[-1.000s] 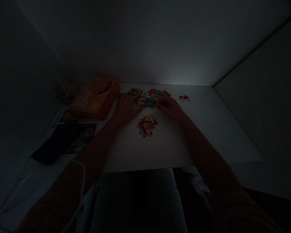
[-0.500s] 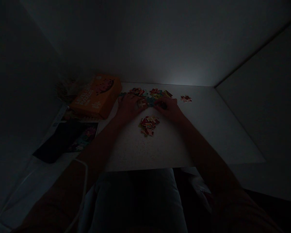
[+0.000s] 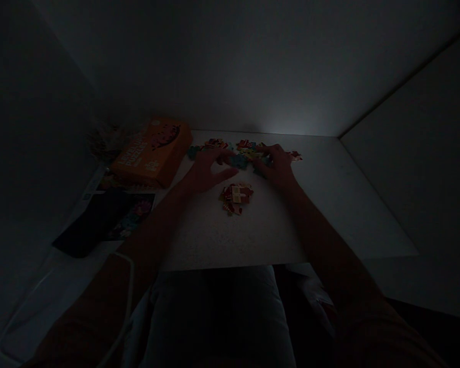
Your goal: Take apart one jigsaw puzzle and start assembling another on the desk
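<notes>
In the dim light my left hand (image 3: 207, 171) is held over the white tabletop with thumb and fingers apart and nothing between them. A teal puzzle piece (image 3: 238, 161) lies just beyond its fingertips. My right hand (image 3: 278, 166) has its fingers spread over the right pile of puzzle pieces (image 3: 247, 148), with dark teal showing between thumb and fingers. Another pile of puzzle pieces (image 3: 216, 144) sits behind my left hand. Nearer to me is a small heap of red and cream puzzle pieces (image 3: 235, 198), a larger red-and-cream piece on top.
An orange puzzle box (image 3: 153, 151) stands at the back left. In front of it a dark, long object (image 3: 88, 225) lies over a picture sheet (image 3: 138, 214). Red puzzle pieces (image 3: 296, 156) lie right of my right hand. A white cable (image 3: 131, 286) crosses my left forearm.
The red-and-cream piece at my left fingers now lies on the near heap, and that hand has opened. My right hand's fingers have spread and reached slightly over the right pile.
</notes>
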The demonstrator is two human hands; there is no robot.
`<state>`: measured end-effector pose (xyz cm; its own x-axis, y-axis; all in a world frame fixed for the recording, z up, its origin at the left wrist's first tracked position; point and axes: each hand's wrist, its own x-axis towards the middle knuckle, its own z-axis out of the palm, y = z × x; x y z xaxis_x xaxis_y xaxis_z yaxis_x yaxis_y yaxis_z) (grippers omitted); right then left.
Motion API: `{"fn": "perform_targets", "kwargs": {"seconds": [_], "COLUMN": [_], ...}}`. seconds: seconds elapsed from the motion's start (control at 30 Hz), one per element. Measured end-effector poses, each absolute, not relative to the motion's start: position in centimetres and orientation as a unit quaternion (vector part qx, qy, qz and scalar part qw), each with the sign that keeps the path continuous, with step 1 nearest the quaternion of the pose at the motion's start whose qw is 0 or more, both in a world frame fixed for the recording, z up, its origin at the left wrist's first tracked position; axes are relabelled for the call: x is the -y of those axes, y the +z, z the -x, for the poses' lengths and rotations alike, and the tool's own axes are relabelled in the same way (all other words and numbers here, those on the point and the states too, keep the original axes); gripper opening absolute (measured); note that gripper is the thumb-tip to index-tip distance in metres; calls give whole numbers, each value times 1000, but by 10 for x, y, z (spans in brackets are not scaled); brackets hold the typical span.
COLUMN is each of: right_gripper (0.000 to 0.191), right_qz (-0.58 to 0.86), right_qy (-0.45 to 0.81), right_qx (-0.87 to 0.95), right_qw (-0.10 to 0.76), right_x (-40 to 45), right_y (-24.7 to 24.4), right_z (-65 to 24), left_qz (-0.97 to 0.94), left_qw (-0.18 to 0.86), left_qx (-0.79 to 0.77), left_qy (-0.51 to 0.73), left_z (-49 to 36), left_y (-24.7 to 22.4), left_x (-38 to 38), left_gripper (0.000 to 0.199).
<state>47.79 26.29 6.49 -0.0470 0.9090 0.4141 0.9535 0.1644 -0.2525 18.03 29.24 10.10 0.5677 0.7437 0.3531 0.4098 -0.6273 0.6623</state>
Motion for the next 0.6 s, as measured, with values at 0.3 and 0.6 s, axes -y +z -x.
{"fn": "perform_targets", "kwargs": {"seconds": [0.3,0.6], "right_gripper": [71,60], "right_qz": [690,677], "right_qy": [-27,21], "right_qx": [668,671], "right_qw": [277,303], "right_x": [-268,-271], "right_y": [48,52], "right_z": [-474,-480], "left_qz": [-809,-807], "left_qw": [113,121], "left_qx": [-511,-530], "left_qy": [266,232], "left_z": [-178,-177], "left_y": [84,87], "left_x": [-303,-299], "left_gripper": [40,51]}}
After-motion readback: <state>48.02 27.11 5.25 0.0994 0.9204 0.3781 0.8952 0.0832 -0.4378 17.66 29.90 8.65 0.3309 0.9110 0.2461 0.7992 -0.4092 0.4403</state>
